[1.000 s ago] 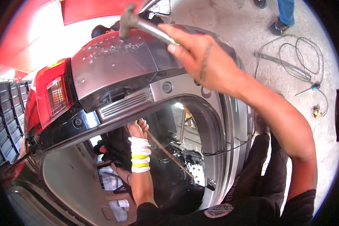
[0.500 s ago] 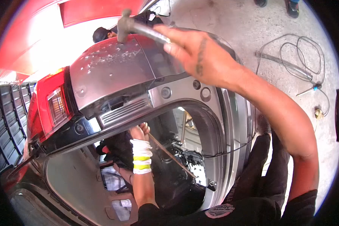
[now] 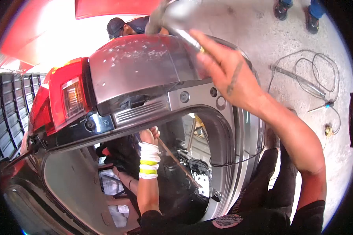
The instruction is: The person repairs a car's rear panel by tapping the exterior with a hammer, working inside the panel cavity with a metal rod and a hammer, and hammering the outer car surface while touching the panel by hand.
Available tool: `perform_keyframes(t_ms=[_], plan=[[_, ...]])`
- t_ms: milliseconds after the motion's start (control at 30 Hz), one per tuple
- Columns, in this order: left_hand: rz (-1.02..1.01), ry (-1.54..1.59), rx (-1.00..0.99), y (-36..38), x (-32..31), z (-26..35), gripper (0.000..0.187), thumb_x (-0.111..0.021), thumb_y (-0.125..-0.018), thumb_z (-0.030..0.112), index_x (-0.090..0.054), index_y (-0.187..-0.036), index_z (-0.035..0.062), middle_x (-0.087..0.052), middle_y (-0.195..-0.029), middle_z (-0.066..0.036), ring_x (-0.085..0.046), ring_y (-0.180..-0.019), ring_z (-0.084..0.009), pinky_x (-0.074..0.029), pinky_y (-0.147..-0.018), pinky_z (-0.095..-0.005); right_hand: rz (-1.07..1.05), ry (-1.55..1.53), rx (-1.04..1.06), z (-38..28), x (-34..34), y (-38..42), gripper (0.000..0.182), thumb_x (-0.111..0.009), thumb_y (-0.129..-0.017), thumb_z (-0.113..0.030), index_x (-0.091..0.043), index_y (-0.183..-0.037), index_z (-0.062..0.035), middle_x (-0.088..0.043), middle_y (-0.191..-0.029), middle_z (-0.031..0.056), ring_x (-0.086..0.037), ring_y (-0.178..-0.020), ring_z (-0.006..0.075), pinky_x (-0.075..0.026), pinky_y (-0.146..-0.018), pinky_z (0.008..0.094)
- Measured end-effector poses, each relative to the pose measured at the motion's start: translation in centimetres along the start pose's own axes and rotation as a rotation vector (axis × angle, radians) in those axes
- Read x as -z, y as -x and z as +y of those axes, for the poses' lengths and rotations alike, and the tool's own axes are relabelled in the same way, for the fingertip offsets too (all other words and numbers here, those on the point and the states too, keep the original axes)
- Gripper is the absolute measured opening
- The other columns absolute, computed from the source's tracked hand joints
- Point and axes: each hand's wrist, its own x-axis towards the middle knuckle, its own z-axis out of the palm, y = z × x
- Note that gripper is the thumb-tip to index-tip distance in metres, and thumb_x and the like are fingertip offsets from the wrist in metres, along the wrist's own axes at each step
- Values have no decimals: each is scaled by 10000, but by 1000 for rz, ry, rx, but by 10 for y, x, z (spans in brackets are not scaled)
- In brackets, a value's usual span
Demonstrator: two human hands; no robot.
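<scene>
The hammer [image 3: 166, 17] is raised, blurred, above the dented grey tailgate panel [image 3: 141, 66], my right hand [image 3: 227, 72] with its fingers wrapped round the handle. My left hand [image 3: 149, 135], wrist wrapped in white and yellow, reaches up behind the panel; I cannot tell its grip. The red tail light [image 3: 68, 96] sits just beside the panel.

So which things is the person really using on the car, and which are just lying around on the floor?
In use:
right hand gripping the hammer
grey dented panel under the hammer
left hand reaching up beneath the panel

Lying about:
cables on the concrete
screwdriver beside them
</scene>
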Motion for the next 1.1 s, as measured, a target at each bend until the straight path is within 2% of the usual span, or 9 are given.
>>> perform_keyframes(t_ms=[100,200,333,367,500,700,867,967,1100], plan=[[5,15,-1,0,-5,0,273,-468,-1094,240,-445,-829,175,-299,-585,43,-274,-438,-88,-252,-405,-277,-10,16,25,7,3,-1,473,-539,-1048,-178,-483,-1503,-60,-675,-932,277,-690,-821,424,-519,-769,474],[-115,53,5,-22,24,-19,219,-507,-1071,366,-463,-944,194,-382,-622,36,-341,-465,-79,-250,-414,-264,58,3,17,-3,1,5,470,-544,-1052,-175,-482,-1505,-68,-694,-1003,275,-704,-856,412,-523,-806,476],[-123,35,-19,-12,14,-11,231,-502,-1081,319,-459,-909,172,-391,-621,31,-340,-468,-76,-250,-413,-259,19,21,-3,-14,-6,22,481,-550,-1051,-175,-471,-1516,-81,-698,-1064,283,-708,-919,432,-531,-849,465],[-59,5,1,0,-2,2,296,-384,-1104,206,-413,-818,135,-316,-600,24,-278,-459,-87,-237,-408,-270,7,30,-9,-16,-7,27,485,-551,-1050,-173,-467,-1519,-84,-696,-1084,287,-706,-943,442,-533,-860,461],[-125,6,-18,-2,0,1,267,-386,-1095,208,-451,-848,132,-315,-599,31,-274,-461,-83,-238,-410,-273,-66,17,-129,-34,-13,42,506,-550,-1042,-154,-444,-1533,-98,-664,-1187,304,-659,-1051,494,-538,-900,469],[-103,45,-27,-1,-3,0,231,-401,-1098,201,-510,-908,129,-327,-610,39,-269,-471,-80,-245,-425,-269,20,63,49,-30,-15,51,592,-571,-1012,-126,-382,-1572,-129,-700,-1015,289,-688,-916,480,-555,-811,473],[-103,52,-18,-1,2,1,220,-427,-1108,234,-528,-932,151,-317,-606,38,-265,-473,-74,-239,-425,-266,-17,29,3,-35,-20,62,651,-602,-979,-73,-363,-1582,-133,-705,-967,268,-695,-872,468,-556,-763,449],[-147,68,-29,-4,6,1,194,-450,-1106,200,-518,-937,135,-386,-625,8,-325,-468,-94,-245,-406,-269,40,8,33,-36,-21,64,637,-593,-985,-78,-370,-1580,-134,-703,-930,256,-697,-840,464,-546,-739,451],[-131,76,-44,-4,4,-3,235,-421,-1111,236,-531,-918,161,-310,-594,39,-275,-476,-77,-238,-421,-257,-11,38,1,-43,-16,60,600,-577,-1001,-103,-390,-1571,-126,-704,-945,263,-690,-834,474,-547,-735,452]])
